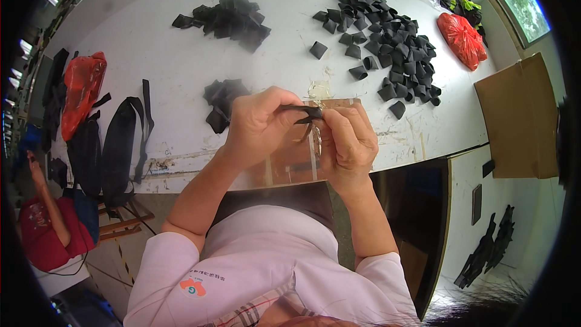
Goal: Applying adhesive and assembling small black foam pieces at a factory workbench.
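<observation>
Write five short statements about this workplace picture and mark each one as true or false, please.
1. The left hand and right hand both pinch dark material. True.
2. The largest black pile is at the left. False: the largest black pile is at the right.
3. One red bag lies at the left, another red bag at the right. True.
4. The box is blue. False: the cardboard box is brown.
5. A window is at the upper right. True.

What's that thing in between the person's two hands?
In the head view, a small black piece of material is between them, held in the fingers of the left hand and right hand.
</observation>
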Action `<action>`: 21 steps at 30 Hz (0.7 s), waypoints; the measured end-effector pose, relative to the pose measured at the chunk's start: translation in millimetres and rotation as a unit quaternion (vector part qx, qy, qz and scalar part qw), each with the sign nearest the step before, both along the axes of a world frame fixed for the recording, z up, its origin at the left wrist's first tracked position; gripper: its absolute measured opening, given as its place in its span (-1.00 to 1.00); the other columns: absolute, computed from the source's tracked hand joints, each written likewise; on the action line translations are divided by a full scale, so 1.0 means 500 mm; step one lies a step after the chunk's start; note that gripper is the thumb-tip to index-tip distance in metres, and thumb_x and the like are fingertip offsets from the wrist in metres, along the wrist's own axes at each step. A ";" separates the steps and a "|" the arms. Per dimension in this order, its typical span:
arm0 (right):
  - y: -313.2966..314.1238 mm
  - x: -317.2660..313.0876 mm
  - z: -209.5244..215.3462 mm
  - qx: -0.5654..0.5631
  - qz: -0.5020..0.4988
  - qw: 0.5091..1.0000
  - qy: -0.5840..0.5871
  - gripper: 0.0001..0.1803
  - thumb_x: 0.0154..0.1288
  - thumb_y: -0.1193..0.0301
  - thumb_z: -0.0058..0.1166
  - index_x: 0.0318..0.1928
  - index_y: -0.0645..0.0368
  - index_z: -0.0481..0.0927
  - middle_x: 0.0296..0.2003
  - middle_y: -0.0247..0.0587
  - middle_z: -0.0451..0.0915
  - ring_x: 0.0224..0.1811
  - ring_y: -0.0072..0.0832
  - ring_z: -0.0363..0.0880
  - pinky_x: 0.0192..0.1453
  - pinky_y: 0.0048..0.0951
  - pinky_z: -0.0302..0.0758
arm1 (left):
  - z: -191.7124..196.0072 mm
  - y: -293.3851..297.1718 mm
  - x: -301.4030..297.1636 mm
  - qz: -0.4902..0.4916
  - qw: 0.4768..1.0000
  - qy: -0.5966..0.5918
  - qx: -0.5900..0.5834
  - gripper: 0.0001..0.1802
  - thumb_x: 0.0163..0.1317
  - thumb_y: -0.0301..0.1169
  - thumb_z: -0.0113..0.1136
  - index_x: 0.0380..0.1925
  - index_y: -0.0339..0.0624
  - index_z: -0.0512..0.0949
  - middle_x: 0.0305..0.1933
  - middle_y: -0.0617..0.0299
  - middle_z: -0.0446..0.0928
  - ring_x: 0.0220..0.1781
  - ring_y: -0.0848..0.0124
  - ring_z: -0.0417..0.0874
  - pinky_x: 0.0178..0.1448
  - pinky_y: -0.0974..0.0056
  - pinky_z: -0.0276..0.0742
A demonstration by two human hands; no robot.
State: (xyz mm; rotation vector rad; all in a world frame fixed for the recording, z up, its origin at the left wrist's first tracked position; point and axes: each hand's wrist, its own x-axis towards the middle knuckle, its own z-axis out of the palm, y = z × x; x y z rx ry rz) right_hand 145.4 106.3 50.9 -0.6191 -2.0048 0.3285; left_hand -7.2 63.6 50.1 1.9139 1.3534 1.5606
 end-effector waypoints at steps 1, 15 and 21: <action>0.003 0.002 0.000 0.000 -0.003 1.000 0.002 -0.87 -0.04 0.69 0.09 -0.41 0.30 0.48 -0.55 -0.19 0.45 -0.56 -0.41 0.35 -0.52 -0.52 0.29 | -0.009 -0.003 -0.001 0.015 0.996 -0.055 -0.063 -0.87 0.01 -0.61 0.15 -0.38 -0.31 0.49 -0.50 0.14 0.53 -0.51 0.55 0.50 -0.41 0.46 0.40; -0.080 0.034 -0.121 -0.547 0.060 0.826 0.125 -0.78 0.23 0.40 -0.02 -0.43 0.32 0.54 -0.65 -0.41 0.44 -0.62 -0.71 0.34 -0.58 -0.66 0.30 | -0.225 -0.008 -0.068 0.174 0.890 0.362 -0.215 -0.87 -0.17 -0.73 -0.02 -0.57 -0.33 0.36 -0.37 0.07 0.32 -0.23 0.13 0.40 -0.20 0.17 0.43; -0.101 -0.001 -0.125 -0.477 0.056 0.877 0.020 -0.86 0.15 0.48 0.04 -0.44 0.34 0.52 -0.68 -0.23 0.45 -0.66 -0.62 0.39 -0.58 -0.55 0.32 | -0.214 -0.011 -0.092 0.142 0.941 0.291 -0.095 -0.95 -0.07 -0.67 0.07 -0.57 -0.34 0.42 -0.50 0.18 0.40 -0.42 0.29 0.47 -0.39 0.35 0.44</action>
